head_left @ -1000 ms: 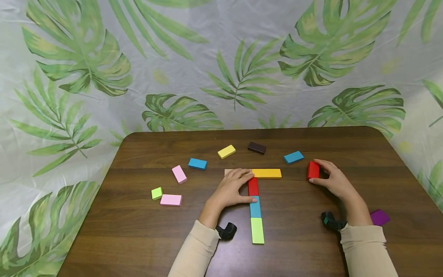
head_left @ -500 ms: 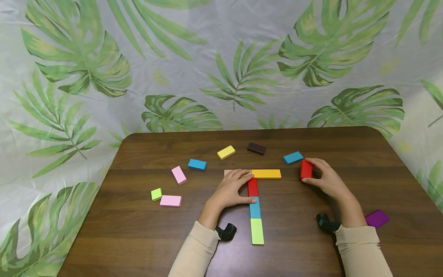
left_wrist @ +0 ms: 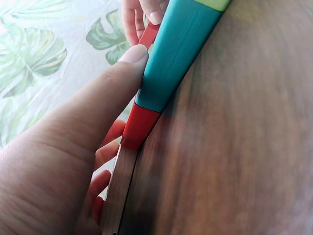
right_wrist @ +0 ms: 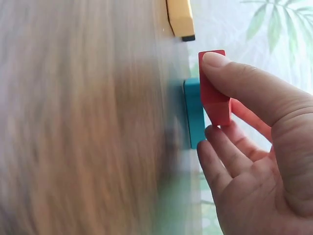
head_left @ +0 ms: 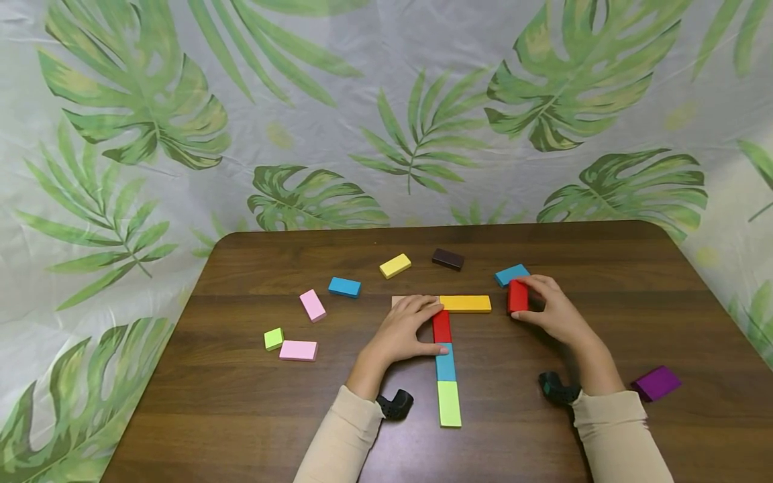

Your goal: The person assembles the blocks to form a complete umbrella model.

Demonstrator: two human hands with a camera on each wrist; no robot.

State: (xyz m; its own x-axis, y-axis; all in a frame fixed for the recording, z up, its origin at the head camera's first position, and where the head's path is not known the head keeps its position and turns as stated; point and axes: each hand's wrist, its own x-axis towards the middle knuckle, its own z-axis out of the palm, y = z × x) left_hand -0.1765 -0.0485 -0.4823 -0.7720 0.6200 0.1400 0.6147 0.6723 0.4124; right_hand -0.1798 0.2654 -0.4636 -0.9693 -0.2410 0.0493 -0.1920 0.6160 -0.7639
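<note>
In the head view my right hand [head_left: 561,315] pinches a red block [head_left: 517,296] between thumb and fingers, just in front of a blue block [head_left: 511,274]. The right wrist view shows my thumb on the same red block [right_wrist: 214,88]. My left hand [head_left: 401,332] rests over a T of blocks: a tan block [head_left: 396,300] partly under the fingers, a yellow-orange block [head_left: 465,304], then a red block [head_left: 442,327], a teal block [head_left: 445,367] and a lime block [head_left: 449,404] in a column. The left thumb touches the teal block [left_wrist: 171,58].
Along the back lie a yellow block [head_left: 395,266], a dark block [head_left: 447,259] and a blue block [head_left: 345,287]. Two pink blocks [head_left: 313,306] [head_left: 298,350] and a small lime block [head_left: 274,338] lie at left. A purple block [head_left: 657,384] is at right, near my right sleeve.
My right hand has moved left with the red block, from right of the blue block to just in front of it. My left hand has stayed in place.
</note>
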